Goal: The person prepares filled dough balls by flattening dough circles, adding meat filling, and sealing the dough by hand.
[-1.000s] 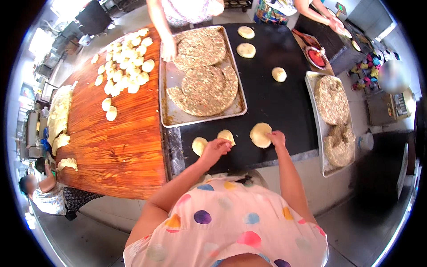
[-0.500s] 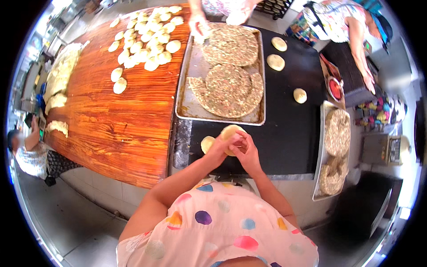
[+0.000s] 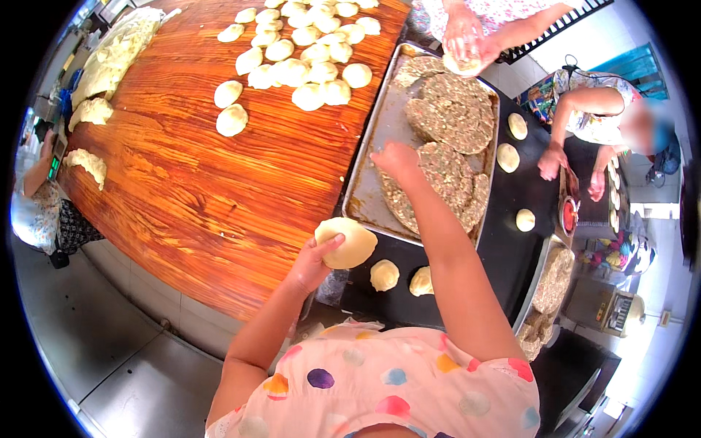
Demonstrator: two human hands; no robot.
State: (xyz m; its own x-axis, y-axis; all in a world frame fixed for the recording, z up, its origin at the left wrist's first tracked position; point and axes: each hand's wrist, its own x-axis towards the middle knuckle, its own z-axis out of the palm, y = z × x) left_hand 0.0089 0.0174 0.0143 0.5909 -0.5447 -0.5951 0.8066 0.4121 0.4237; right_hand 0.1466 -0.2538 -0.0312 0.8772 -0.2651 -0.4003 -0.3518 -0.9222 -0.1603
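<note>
My left hand point(image 3: 312, 264) holds a flattened dough round point(image 3: 350, 244) by its edge, thumb on top, over the seam between the wooden and black tabletops. My right hand point(image 3: 398, 160) reaches over the metal tray point(image 3: 358, 206) with its fingers curled, at the left edge of the nearer mound of brown, speckled filling point(image 3: 447, 175). What its fingers grip, if anything, is hidden. A second mound of filling point(image 3: 456, 109) lies farther back on the tray. Two filled-looking dough balls, a left one point(image 3: 384, 275) and a right one point(image 3: 421, 282), sit near me by my right forearm.
Many dough pieces point(image 3: 292, 71) cover the far wooden table point(image 3: 219, 197). Dough sheets point(image 3: 117, 47) lie at its left. Across the tray, a co-worker's hands point(image 3: 464, 44) hold dough. Several rounds point(image 3: 507, 157) rest on the black top; another filling tray point(image 3: 553, 281) stands right.
My hands, together at a dough ball before, are now apart. The left has a flat round; the right has moved to the filling. Another ball now lies near me. The view has turned.
</note>
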